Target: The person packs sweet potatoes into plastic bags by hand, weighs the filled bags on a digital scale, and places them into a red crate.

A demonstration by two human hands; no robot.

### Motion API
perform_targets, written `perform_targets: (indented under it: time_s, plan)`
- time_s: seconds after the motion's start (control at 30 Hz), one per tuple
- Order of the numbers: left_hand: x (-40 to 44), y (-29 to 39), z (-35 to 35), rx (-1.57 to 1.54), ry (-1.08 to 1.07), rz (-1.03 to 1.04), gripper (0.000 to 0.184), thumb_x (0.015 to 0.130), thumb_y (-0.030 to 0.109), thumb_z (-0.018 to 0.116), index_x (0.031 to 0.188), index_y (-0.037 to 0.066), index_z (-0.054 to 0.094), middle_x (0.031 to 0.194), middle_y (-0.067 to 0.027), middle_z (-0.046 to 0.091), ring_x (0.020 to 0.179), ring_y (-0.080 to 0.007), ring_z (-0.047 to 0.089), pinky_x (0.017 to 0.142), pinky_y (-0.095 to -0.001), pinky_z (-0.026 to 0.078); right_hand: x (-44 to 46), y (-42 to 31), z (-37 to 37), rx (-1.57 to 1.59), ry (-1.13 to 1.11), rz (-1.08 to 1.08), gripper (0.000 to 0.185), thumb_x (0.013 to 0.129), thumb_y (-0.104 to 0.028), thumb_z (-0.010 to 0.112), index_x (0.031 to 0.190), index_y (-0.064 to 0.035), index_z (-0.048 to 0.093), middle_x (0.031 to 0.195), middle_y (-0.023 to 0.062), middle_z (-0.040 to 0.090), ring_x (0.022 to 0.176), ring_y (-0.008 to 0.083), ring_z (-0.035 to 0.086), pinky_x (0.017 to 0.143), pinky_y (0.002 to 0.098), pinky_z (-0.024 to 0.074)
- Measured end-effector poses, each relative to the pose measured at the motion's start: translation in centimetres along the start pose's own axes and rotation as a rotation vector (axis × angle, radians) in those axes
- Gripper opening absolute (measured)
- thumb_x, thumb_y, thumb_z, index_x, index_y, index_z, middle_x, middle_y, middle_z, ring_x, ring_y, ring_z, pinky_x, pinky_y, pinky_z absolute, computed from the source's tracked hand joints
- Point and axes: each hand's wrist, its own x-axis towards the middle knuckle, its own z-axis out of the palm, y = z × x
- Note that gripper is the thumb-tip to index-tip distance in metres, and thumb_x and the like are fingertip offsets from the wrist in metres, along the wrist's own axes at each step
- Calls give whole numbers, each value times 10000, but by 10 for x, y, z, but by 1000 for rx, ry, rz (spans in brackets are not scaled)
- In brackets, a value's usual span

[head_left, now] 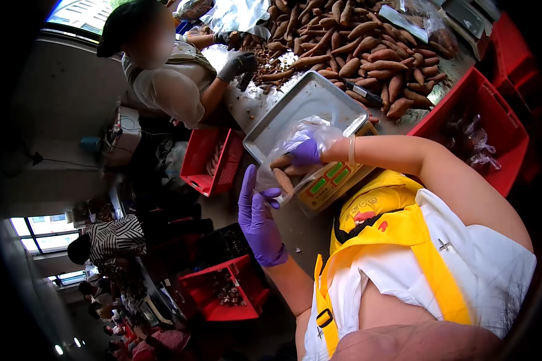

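Note:
My right hand [307,151], in a purple glove, is closed at a clear plastic bag [328,133], whose film lies around it. Sweet potatoes [284,180] show at its fingers, within the film; the exact grip is partly hidden. Purple-gloved too, my left hand [260,225] is beside the bag's lower left edge, fingers stretched out and apart. Under the bag is a weighing scale with a metal tray [268,123] and a yellow body with green displays [330,180].
A large heap of sweet potatoes [367,51] covers the table beyond the scale. A co-worker [174,78] in dark gloves stands at the far left. Red crates stand at the right [494,120], left [208,162] and lower left [223,289]. Another person [114,240] is farther back.

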Motion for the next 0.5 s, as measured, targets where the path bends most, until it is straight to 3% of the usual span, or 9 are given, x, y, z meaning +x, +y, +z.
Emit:
perform_targets:
  time_s: [0.03,0.13,0.17,0.27,0.3,0.33,0.37,0.4,0.5]
  plan:
    - [3,3,-1,-78,-29,39,475,979,216,510,1386,-19,440,1412,-133,485,873,-115,605,706,-225,440,7,10,-2,-31,-35,51,449,828,-393,599,1254,-257,557,1146,87,639,1002,271,639,855,401,500]
    - [8,6,-1,-160,-100,74,491,975,212,528,1391,-29,429,1434,-145,464,892,-121,619,715,-230,447,34,77,21,361,27,426,274,773,-299,698,926,-76,738,885,119,715,788,268,693,691,380,533]
    - [10,3,-1,-116,-111,70,500,975,233,521,1391,-29,429,1429,-137,471,893,-121,611,715,-232,446,32,81,24,120,125,392,257,766,-294,693,892,-74,735,859,113,711,772,272,691,680,386,531]
    - [17,0,-6,-82,-162,-18,484,967,225,531,1377,-21,453,1426,-139,474,906,-121,609,707,-230,445,10,32,19,103,222,116,205,773,-242,648,873,-74,709,753,107,679,718,301,679,638,414,523]
    - [18,0,-4,-94,-203,-33,484,962,213,539,1376,-22,454,1430,-137,470,927,-113,601,717,-229,444,15,4,28,-74,355,-104,213,740,-196,643,916,-80,673,740,115,651,749,308,669,666,416,516]
    - [18,0,-3,-102,-244,-49,484,957,201,548,1375,-24,455,1435,-135,466,948,-106,593,727,-229,443,26,-12,54,-6,433,-416,252,729,-154,637,975,-105,652,796,118,651,811,307,660,711,413,504]
    - [19,-6,-3,-97,-254,-45,487,949,186,558,1372,-34,454,1435,-139,464,991,-89,571,749,-232,437,39,-31,83,254,329,-368,245,733,-140,634,976,-121,654,855,128,654,863,312,647,760,407,492]
    - [19,-3,-4,-43,-294,-92,480,948,167,555,1369,-40,454,1434,-148,463,999,-83,555,761,-235,430,27,-48,82,541,427,-210,228,738,-149,635,957,-87,647,836,143,650,811,332,650,722,409,501]
    - [17,1,-9,-170,-291,-76,506,947,212,551,1370,-46,449,1427,-164,466,937,-110,586,750,-236,438,45,-36,80,324,279,-225,199,761,-182,625,914,-55,636,825,153,650,739,348,651,669,415,510]
